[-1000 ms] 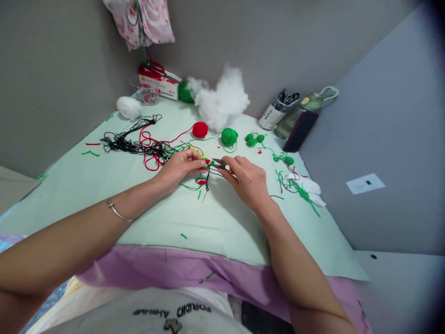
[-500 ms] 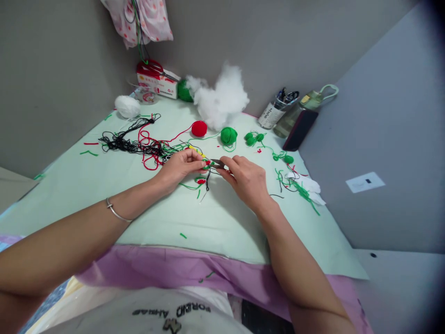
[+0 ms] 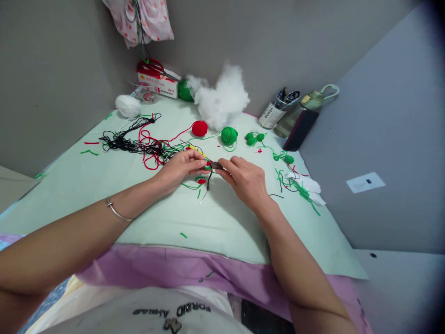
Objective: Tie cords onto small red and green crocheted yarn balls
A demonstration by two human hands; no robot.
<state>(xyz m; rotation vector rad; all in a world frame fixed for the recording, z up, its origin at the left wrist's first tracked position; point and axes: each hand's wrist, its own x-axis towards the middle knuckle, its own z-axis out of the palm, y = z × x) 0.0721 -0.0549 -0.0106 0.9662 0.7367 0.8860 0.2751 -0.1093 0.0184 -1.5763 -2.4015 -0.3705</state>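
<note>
My left hand (image 3: 182, 168) pinches a small red, green and white crocheted piece (image 3: 208, 165) between thumb and fingertips. Black yarn (image 3: 209, 180) hangs from that piece down toward a thin needle (image 3: 203, 198) on the cloth. In my right hand (image 3: 245, 178) are small dark thread snips (image 3: 217, 165), gripped between thumb and fingers, with the blades pressed together against the piece. A second red and green crocheted piece (image 3: 200, 180) lies just below my left fingertips. The fingers hide much of the held piece.
Tangled black yarn (image 3: 127, 141) spreads at left. Behind my hands sit a red yarn ball (image 3: 199, 128), a green yarn ball (image 3: 229, 136) and white stuffing (image 3: 224, 99). Toward the right wall stand a pen cup (image 3: 273, 114), a bottle (image 3: 288, 121) and a phone (image 3: 301, 130).
The snips' blades, parted half a second ago, have come together at the crocheted piece. Both hands stay almost in place, and the black yarn has shifted slightly right.
</note>
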